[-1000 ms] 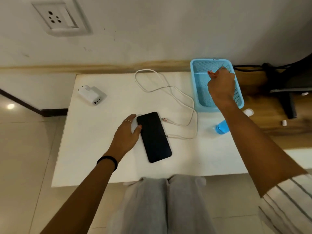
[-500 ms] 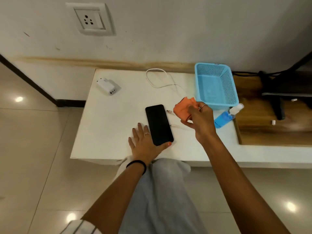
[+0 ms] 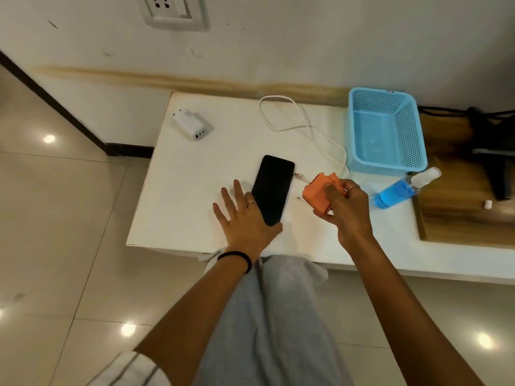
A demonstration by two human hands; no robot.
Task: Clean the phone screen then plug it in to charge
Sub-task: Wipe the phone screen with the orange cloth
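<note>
- The smartphone [image 3: 273, 190] lies screen-up on the white tabletop [image 3: 195, 174], left hand [image 3: 245, 218] flat with fingers spread, bracing its edge against sliding.
- Right hand [image 3: 348, 210] grips a bunched orange cloth [image 3: 320, 192] just beside it, apparently ready to wipe.

Home room: tiled floor [image 3: 69, 218], wall socket [image 3: 171, 9], low white table [image 3: 195, 190].
</note>
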